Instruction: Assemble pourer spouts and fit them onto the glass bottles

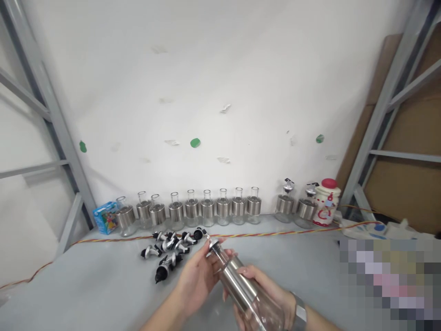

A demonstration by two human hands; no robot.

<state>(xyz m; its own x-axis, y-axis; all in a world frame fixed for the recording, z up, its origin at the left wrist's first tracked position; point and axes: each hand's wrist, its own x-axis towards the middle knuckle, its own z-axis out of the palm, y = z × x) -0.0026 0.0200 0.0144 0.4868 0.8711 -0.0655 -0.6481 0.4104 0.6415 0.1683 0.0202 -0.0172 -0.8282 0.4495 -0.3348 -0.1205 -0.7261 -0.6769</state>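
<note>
A glass oil bottle with a steel sleeve lies tilted between my hands, its neck toward the wall. My right hand is wrapped round its body from the right. At the neck, my left hand has its fingers closed about the pourer stopper, which sits in the bottle's mouth. Left of my left hand lies a loose pile of silver and black pourer stoppers. One larger stopper lies nearest me.
Several open steel-sleeved bottles stand along the wall. Two bottles with stoppers stand farther right, beside a white canister with a red lid. A blue box is at the left end. A twisted red-yellow cord crosses the grey table.
</note>
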